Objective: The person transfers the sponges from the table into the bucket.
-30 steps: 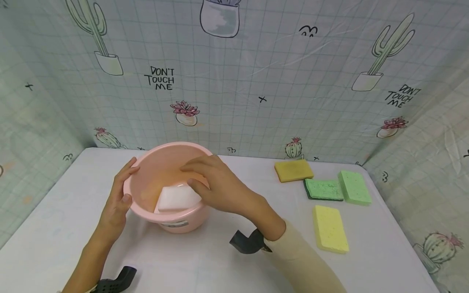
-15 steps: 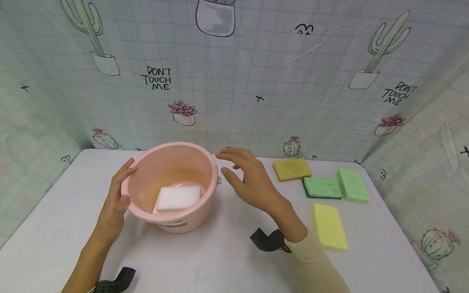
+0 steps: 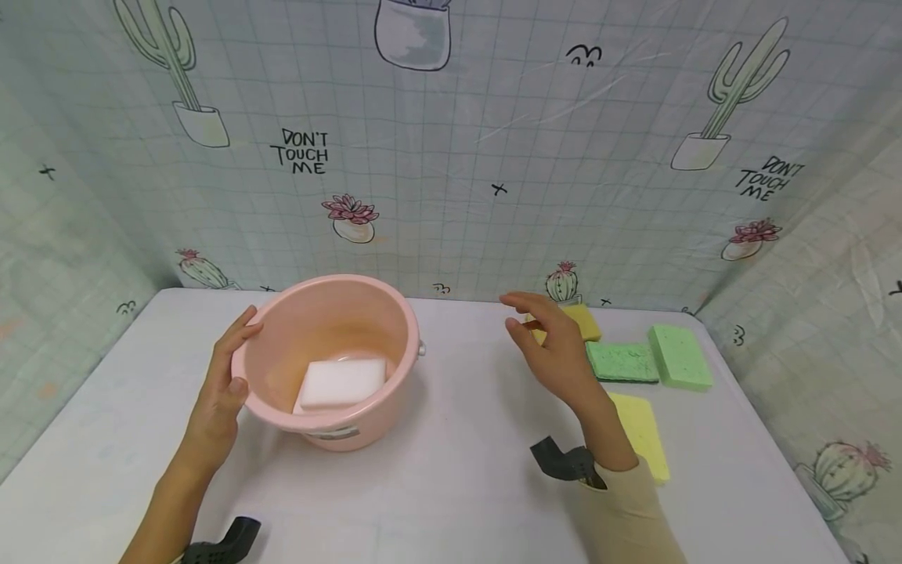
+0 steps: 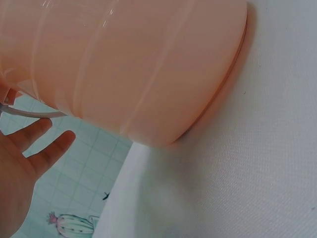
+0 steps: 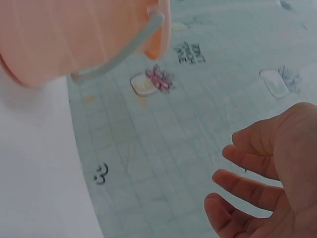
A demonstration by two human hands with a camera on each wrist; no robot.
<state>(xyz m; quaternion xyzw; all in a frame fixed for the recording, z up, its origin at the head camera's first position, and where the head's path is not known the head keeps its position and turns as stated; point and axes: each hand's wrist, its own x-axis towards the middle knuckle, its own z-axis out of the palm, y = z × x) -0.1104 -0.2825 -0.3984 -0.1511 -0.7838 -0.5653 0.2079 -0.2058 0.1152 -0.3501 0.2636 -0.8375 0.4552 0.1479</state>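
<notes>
A pink bucket (image 3: 366,423) stands on the left half of the white table. Inside it lies a white sponge-like block (image 3: 344,382), a pale edge showing beneath it. My left hand (image 3: 214,399) rests against the bucket's left side near the rim, fingers mostly straight; in the left wrist view, fingers (image 4: 52,151) spread beside the bucket wall. Over the table to the right, my right hand (image 3: 560,352) hovers with loosely bent fingers and nothing in them. Behind it is a dark yellow sponge (image 3: 583,319), partly hidden by that hand.
On the right lie a green scrub sponge (image 3: 623,363), a light green sponge (image 3: 680,356) and a light yellow sponge (image 3: 643,435), partly covered by the right forearm. A grey handle (image 5: 119,52) hangs along the bucket. A cactus-print curtain (image 3: 451,157) closes off the back.
My right hand has come out of the bucket and moved right toward the sponges. The left hand stays at the bucket's side, and the white block stays inside.
</notes>
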